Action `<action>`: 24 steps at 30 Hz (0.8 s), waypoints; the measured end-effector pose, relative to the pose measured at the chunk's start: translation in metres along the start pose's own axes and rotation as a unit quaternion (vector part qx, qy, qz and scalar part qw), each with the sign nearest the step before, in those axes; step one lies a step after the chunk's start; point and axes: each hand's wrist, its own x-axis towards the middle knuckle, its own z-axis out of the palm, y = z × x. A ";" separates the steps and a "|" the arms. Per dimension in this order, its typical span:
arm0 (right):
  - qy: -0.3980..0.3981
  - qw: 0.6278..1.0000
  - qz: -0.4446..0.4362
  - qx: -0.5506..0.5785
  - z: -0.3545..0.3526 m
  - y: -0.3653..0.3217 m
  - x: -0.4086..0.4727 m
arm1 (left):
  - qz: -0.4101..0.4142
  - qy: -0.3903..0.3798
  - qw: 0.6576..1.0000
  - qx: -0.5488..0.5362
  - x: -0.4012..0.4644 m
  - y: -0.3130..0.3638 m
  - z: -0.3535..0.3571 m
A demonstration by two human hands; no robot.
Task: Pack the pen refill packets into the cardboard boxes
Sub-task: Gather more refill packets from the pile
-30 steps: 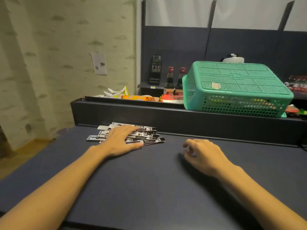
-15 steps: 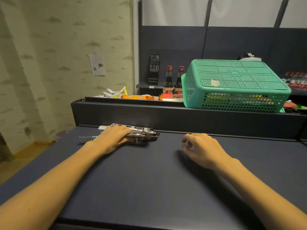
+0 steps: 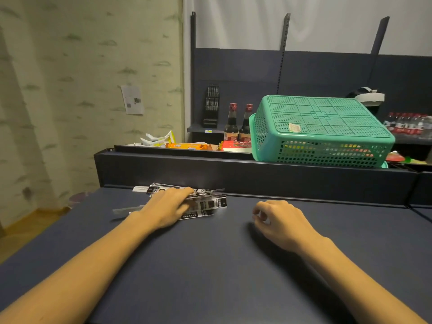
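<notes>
Left hand (image 3: 169, 208) lies left of centre in the frame, palm down on a stack of pen refill packets (image 3: 205, 203), with the fingers curled over the far edge of the stack and grasping it. Some packets in the stack are tilted up on edge against the fingers; their black-and-white printed ends project to the right of the hand, and pale, blurred ends project to its left. The stack rests on the dark blue table (image 3: 210, 265), near the table's far edge, just in front of the dark raised ledge (image 3: 257, 177) that runs across the middle of the frame. Right hand (image 3: 280, 222) is right of centre, well apart from the packets, resting on the table with the fingers loosely curled inward and nothing held. Both forearms extend from the lower corners of the frame toward the hands. Behind the ledge, in the right half of the frame, a green perforated basket (image 3: 322, 127) sits upside down over coloured items that show through its holes. Just left of the basket stand two dark bottles (image 3: 238, 127) with red caps. Further left along the ledge lie orange and yellow snack packets (image 3: 187, 145). A sheet of paper (image 3: 132, 99) is fixed to the pale wall in the upper left of the frame.
</notes>
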 end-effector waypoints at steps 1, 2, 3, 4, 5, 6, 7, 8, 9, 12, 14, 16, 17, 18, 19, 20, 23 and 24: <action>-0.001 1.000 0.000 0.000 0.000 -0.001 0.000 | 0.004 -0.005 1.000 -0.001 0.000 0.002 0.000; 0.000 1.000 -0.001 0.000 0.000 -0.001 0.000 | 0.004 -0.016 1.000 -0.003 0.000 0.004 -0.001; 0.003 1.000 -0.002 0.001 0.000 -0.001 -0.001 | 0.003 -0.027 1.000 -0.015 -0.001 0.005 -0.001; 0.006 1.000 -0.004 0.003 -0.001 -0.001 -0.001 | -0.004 -0.046 0.998 -0.031 -0.002 0.006 -0.002; 0.008 1.000 -0.005 0.005 -0.001 -0.001 -0.002 | -0.009 -0.057 0.997 -0.058 -0.003 0.006 -0.003; 0.008 1.000 -0.005 0.007 -0.001 -0.001 -0.003 | -0.021 -0.064 0.994 -0.083 -0.005 0.007 -0.004; 0.007 1.000 -0.005 0.009 -0.001 -0.001 -0.004 | -0.027 -0.066 0.993 -0.097 -0.006 0.006 -0.005; 0.006 1.000 -0.006 0.010 -0.001 -0.001 -0.005 | -0.032 -0.063 0.993 -0.100 -0.006 0.007 -0.007; 0.006 1.000 -0.007 0.010 -0.001 0.000 -0.005 | -0.036 -0.056 0.992 -0.104 -0.006 0.009 -0.008; 0.009 1.000 -0.014 0.011 -0.002 0.001 -0.005 | -0.059 -0.058 0.989 -0.124 -0.008 0.019 -0.016; 0.006 1.000 -0.017 0.013 -0.002 0.001 -0.005 | -0.072 -0.071 0.989 -0.110 -0.008 0.020 -0.016; 0.003 1.000 -0.020 0.012 -0.002 0.002 -0.005 | -0.075 -0.092 0.991 -0.069 -0.007 0.016 -0.011; 0.002 1.000 -0.021 0.012 -0.001 0.003 -0.005 | -0.076 -0.096 0.992 -0.041 -0.006 0.015 -0.009; 0.001 1.000 -0.022 0.011 -0.002 0.005 -0.005 | -0.073 -0.097 0.993 -0.009 -0.004 0.014 -0.007; 0.000 1.000 -0.023 0.010 -0.002 0.007 -0.005 | -0.069 -0.097 0.993 0.017 -0.001 0.014 -0.007; -0.001 1.000 -0.023 0.010 -0.003 0.009 -0.005 | -0.062 -0.096 0.993 0.035 0.002 0.014 -0.008; 0.000 1.000 -0.021 0.011 -0.005 0.017 -0.008 | -0.030 -0.069 0.994 0.074 0.007 0.021 -0.013; 0.000 1.000 -0.020 0.011 -0.006 0.020 -0.009 | -0.025 -0.055 0.995 0.081 0.008 0.023 -0.015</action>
